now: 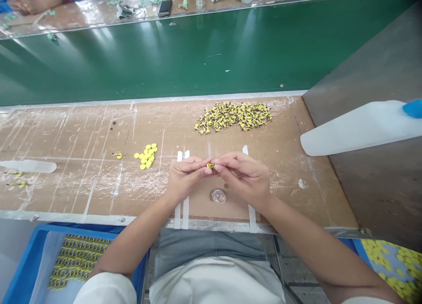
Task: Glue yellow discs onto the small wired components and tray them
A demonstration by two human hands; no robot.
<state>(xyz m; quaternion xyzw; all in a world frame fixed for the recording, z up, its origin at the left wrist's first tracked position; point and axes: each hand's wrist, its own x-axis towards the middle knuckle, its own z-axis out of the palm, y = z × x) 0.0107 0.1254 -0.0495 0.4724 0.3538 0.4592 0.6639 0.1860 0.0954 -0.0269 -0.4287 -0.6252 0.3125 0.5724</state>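
My left hand (pixel 185 176) and my right hand (pixel 249 177) meet over the cardboard-covered bench, fingertips pinched. Between them is a small yellow piece (pixel 210 165) with a thin dark part sticking out toward the right; its detail is too small to make out. A small clear round dish (pixel 218 196) sits just below my hands. To the left lie several flat yellow discs (pixel 147 156) in a loose cluster. Beyond my right hand spreads a heap of tiny yellow and dark brown parts (pixel 234 116).
A white bottle with a blue end (pixel 356 127) juts in at right beside a metal panel (pixel 379 185). Blue trays with yellow parts (pixel 77 255) stand below the bench. A green belt (pixel 171 57) runs behind; across it, another person's hands (pixel 29 5) rest near turquoise pieces.
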